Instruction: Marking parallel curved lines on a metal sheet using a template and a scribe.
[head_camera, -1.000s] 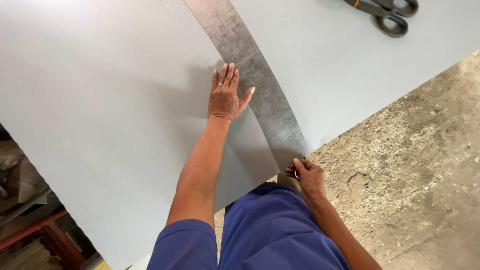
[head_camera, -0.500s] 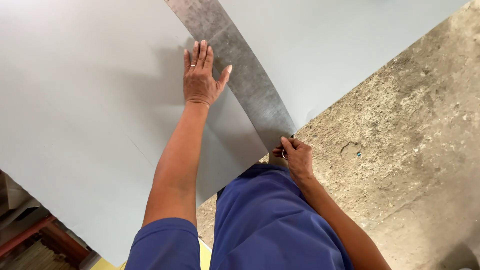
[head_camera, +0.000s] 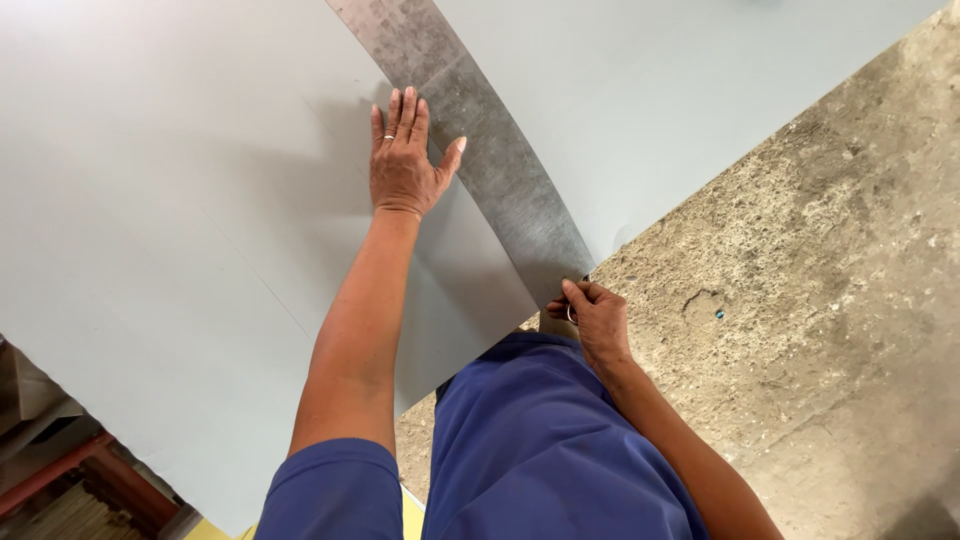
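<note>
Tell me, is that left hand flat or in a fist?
Flat: the left hand lies spread, palm down on the grey sheet.

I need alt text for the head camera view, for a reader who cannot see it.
A person's left hand presses flat on a large pale grey sheet, beside a curved grey metal strip lying across it. The right hand grips the strip's near end at the sheet's edge, above a rough concrete floor.

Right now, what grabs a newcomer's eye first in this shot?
The long curved metal strip sweeping from top centre down to the sheet's near edge, darker than the pale grey sheet it lies on. The left hand presses flat beside the strip, thumb on it, while the right hand pinches the strip's lower end at the sheet's edge. Rough concrete floor fills the right side.
</note>
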